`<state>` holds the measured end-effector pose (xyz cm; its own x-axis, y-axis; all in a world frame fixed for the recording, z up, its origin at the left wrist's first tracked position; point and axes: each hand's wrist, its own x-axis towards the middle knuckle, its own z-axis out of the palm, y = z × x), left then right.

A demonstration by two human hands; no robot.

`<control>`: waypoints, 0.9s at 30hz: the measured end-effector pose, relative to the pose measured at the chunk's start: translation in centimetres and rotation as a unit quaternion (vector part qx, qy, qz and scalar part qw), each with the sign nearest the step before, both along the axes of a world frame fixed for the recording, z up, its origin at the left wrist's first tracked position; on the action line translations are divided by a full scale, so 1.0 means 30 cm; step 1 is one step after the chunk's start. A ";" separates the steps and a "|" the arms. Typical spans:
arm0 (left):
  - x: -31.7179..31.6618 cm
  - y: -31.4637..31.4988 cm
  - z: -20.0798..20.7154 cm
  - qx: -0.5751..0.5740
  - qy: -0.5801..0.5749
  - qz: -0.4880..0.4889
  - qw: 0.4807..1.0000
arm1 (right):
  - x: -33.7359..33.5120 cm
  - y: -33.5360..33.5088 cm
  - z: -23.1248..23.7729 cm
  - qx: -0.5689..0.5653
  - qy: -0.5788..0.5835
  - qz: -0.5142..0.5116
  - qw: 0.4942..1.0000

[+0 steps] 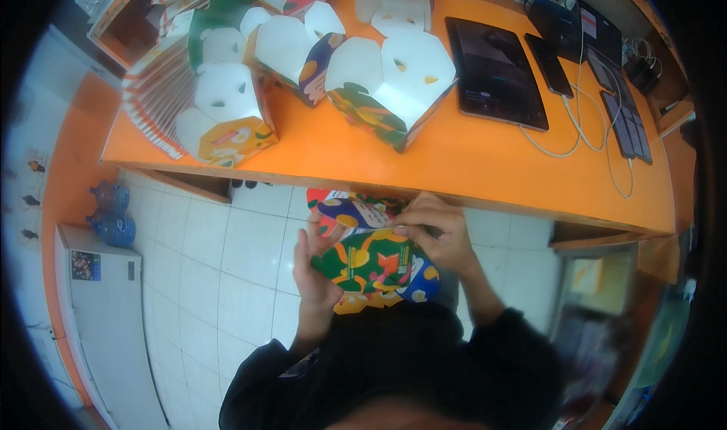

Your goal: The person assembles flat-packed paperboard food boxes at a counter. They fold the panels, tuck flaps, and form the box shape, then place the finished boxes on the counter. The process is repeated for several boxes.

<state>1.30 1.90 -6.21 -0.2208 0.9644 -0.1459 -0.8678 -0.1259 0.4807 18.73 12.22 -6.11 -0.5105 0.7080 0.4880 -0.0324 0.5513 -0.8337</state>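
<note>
Black sleeves (pixel 261 369) are reaching toward a patterned carton (pixel 367 262) before the desk (pixel 522 165) bearing open white-lined boxes (pixel 356 66), your right fingers (pixel 424 217) pinching its upper panel, left hand (pixel 312 275) supporting its side, closure unclear.

Head view, left of 2 fisheyes side by side on the wearer, looks steeply down and forward over the black garment (pixel 394 347) at bottom. Left hand (pixel 318 284) and right hand (pixel 441 234) near, just below mid-frame; orange desk (pixel 507 165) fills much of the upper half, tiled floor (pixel 246 263) farther down. Straight edges bow toward the round frame border.
</note>
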 end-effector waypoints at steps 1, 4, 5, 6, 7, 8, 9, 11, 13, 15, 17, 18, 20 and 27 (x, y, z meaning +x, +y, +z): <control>-0.013 -0.006 -0.005 -0.011 -0.094 -0.061 0.994 | 0.005 0.004 0.000 0.010 -0.001 0.016 1.000; -0.041 -0.010 -0.029 -0.045 -0.123 -0.099 0.986 | 0.012 0.011 -0.006 0.051 -0.018 0.092 0.994; -0.043 -0.020 -0.033 -0.017 -0.096 -0.114 0.989 | 0.013 0.010 -0.008 0.040 -0.010 0.109 0.993; -0.048 -0.023 -0.037 -0.066 -0.042 -0.103 0.992 | 0.013 0.010 -0.010 0.029 -0.002 0.126 0.992; -0.051 -0.029 -0.037 -0.096 0.011 -0.104 0.990 | 0.013 0.009 -0.010 0.025 0.011 0.149 0.989; -0.051 -0.035 -0.035 -0.106 0.038 -0.110 0.988 | 0.012 0.008 -0.009 0.022 0.013 0.139 0.990; -0.051 -0.041 -0.031 -0.108 -0.006 -0.110 0.988 | 0.012 0.007 -0.007 0.025 0.020 0.136 0.990; -0.034 -0.049 -0.023 -0.141 0.090 -0.085 0.982 | 0.013 0.003 0.000 0.033 0.028 0.128 0.991; -0.020 -0.053 -0.009 -0.152 0.110 -0.069 0.980 | 0.016 0.000 0.007 0.034 0.032 0.119 0.992; -0.012 -0.056 0.006 -0.134 0.127 -0.048 0.982 | 0.021 -0.009 0.011 0.020 0.016 0.095 0.995; -0.011 -0.058 0.021 -0.112 0.154 -0.039 0.981 | 0.020 -0.016 0.008 -0.002 0.013 0.088 0.996; -0.013 -0.059 0.028 -0.098 0.173 -0.039 0.979 | 0.018 -0.018 0.004 -0.011 0.018 0.094 0.995; -0.013 -0.060 0.038 -0.080 0.211 -0.034 0.974 | 0.010 -0.017 -0.007 -0.010 0.021 0.099 0.995; 0.010 -0.059 0.066 -0.106 0.239 -0.011 0.965 | -0.012 -0.040 -0.003 -0.008 0.009 0.064 0.998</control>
<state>1.59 0.12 -4.24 -0.2916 0.9295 -0.2261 -0.5416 0.0344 0.8400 18.37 11.01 -6.19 -0.5879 0.6456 0.4874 -0.1163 0.5288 -0.8408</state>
